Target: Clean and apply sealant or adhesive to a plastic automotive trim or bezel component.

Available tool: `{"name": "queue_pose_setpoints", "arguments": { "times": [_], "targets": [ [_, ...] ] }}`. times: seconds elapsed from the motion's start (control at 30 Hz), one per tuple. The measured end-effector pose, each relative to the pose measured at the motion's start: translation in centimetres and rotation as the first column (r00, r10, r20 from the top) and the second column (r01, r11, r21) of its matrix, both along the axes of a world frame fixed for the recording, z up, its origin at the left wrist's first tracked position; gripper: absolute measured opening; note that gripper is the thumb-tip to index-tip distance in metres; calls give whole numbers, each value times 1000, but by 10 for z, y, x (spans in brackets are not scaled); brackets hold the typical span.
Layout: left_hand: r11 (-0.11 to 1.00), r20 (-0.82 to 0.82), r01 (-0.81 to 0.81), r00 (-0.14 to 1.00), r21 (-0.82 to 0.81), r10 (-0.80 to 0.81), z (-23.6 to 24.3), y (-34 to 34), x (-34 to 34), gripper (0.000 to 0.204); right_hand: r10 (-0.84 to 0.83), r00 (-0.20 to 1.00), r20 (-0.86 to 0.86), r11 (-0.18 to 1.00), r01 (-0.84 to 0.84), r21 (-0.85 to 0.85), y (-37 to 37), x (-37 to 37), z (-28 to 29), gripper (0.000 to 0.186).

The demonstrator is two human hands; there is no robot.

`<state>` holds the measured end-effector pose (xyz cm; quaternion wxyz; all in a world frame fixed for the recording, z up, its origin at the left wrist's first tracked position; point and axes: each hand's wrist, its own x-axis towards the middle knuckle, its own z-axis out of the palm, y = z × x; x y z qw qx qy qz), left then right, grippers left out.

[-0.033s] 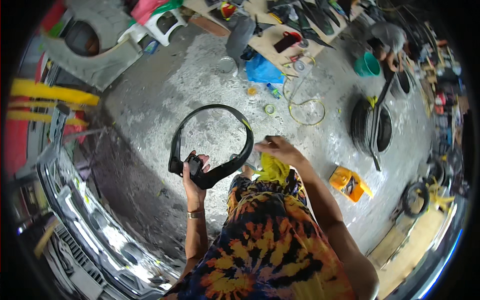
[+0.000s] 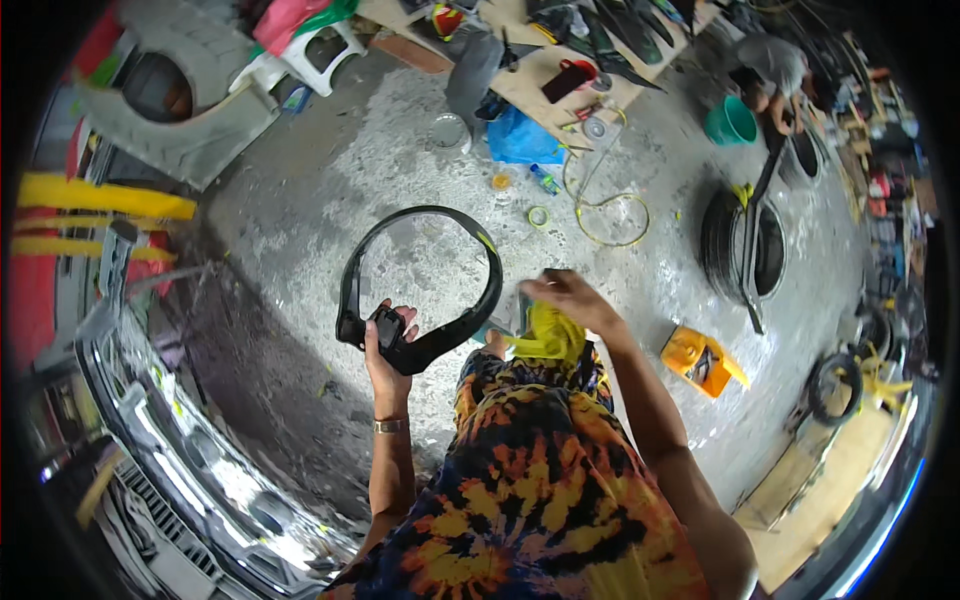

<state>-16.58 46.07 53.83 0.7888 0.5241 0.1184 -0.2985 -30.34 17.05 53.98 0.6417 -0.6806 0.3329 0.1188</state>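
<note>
The left hand pinches the thick lower part of a black hoop, thumb laid over the near side and fingertips showing through the opening; a band circles the wrist. The hoop is held up in front of the body, its ring opening over the grey floor. The right hand is blurred, bent at the wrist just beside the hoop's right edge and apart from it, with a yellow cloth bunched right under it; whether its fingers are gripping the cloth, I cannot tell. Below both hands is a tie-dye shirt. Further out, to the right, lies an orange container, and ahead on the floor are a green ring, a small bottle and a looped yellow cord. Past these, a blue bag sits by a board loaded with tools. Far right, a black bar rests across a tyre; beyond it, near a green bucket, a co-worker bends down.
</note>
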Motion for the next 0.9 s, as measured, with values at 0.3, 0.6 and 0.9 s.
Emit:
{"name": "queue_pose_setpoints", "arguments": {
  "times": [0.3,0.6,0.9],
  "targets": [
    [981,-109,-29,994,-194,8,-37,-102,103,51,-868,494,47,431,705,564,-63,-110,-77,51],
    [982,9,-44,999,-182,47,-37,-215,197,57,-786,449,-425,-33,656,754,-22,-109,-229,46],
    [965,-127,93,984,-245,-127,-125,-308,284,53,-459,772,-439,886,432,-165,85,-95,-301,49]
  ]
}}
